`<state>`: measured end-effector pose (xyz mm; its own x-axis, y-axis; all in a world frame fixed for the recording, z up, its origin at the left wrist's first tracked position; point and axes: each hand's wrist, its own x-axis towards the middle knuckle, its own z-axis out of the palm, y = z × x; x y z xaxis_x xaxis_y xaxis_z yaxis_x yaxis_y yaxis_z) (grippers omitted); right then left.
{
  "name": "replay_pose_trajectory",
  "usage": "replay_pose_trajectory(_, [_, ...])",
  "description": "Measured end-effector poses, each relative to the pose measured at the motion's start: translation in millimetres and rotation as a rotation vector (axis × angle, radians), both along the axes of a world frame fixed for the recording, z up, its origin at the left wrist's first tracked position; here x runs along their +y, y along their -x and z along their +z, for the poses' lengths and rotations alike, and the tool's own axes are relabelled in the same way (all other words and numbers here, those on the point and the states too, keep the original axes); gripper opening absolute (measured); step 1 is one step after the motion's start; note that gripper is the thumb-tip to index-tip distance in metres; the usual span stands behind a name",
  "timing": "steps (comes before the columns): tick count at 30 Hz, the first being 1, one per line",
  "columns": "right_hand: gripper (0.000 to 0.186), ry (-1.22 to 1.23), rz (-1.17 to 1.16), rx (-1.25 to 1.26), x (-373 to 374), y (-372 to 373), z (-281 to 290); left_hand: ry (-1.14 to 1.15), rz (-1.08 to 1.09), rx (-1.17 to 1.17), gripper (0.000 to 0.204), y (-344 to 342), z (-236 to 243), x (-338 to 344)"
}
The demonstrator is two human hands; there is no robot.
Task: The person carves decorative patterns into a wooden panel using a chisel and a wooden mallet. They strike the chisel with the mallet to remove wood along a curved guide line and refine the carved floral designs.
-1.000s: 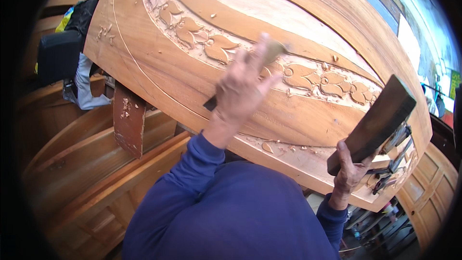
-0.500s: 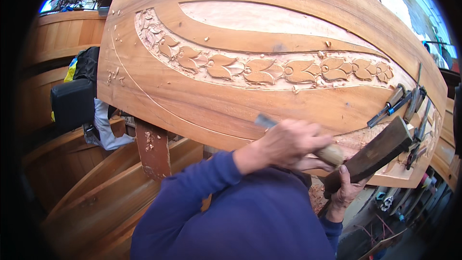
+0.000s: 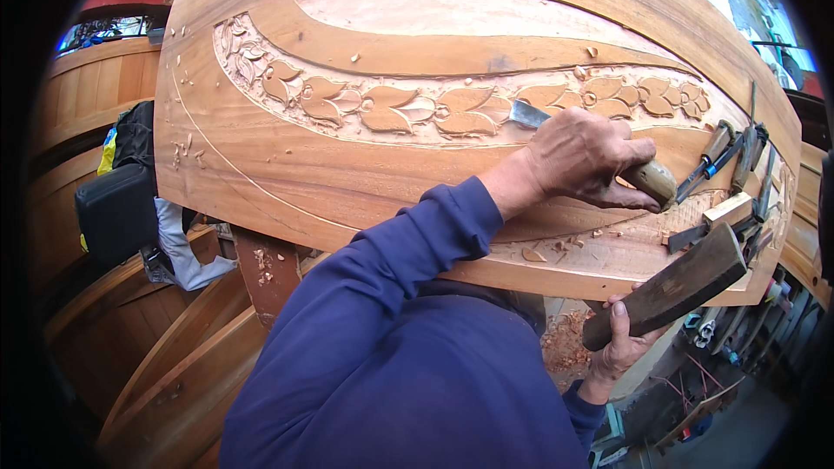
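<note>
My left hand (image 3: 584, 156) is wrapped round the wooden handle of a chisel (image 3: 651, 181). Its flat metal blade points left, over the carved band of tulip-like flowers (image 3: 473, 111) on a big wooden panel (image 3: 365, 182); whether the edge touches the wood I cannot tell. Lower right, at the panel's near edge, my right hand (image 3: 618, 349) grips a dark, blocky wooden mallet (image 3: 673, 287), its thumb along the near end. The mallet is tilted up to the right, and part of its grip is hidden.
Several carving tools (image 3: 719, 152) and a pale wood block (image 3: 728, 208) lie at the panel's right end. Wood chips (image 3: 187, 156) are scattered on the panel. A black padded object (image 3: 115, 213) stands at the left, beside wooden boards (image 3: 174, 382).
My left hand has carried the chisel up and right, from the panel's near side to the carved flowers. My right hand still holds the mallet, slightly lower in view. The view has shifted a little.
</note>
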<state>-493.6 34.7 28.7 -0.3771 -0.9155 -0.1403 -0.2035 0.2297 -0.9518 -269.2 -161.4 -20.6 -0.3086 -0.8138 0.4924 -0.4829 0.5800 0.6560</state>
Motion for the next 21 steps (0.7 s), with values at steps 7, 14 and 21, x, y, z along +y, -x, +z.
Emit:
replay_pose_trajectory(7, [0.076,0.036,0.057,0.026,-12,4,4,-0.004,0.031,0.055,0.057,3,-9,-5])
replay_pose_trajectory(14, [0.074,0.085,-0.122,-0.097,-54,-23,9,0.009,0.043,0.056,0.055,-1,-10,-4])
replay_pose_trajectory(21, [0.087,0.009,0.075,0.079,-68,-41,-13,0.048,0.076,0.054,0.054,-4,-10,-4])
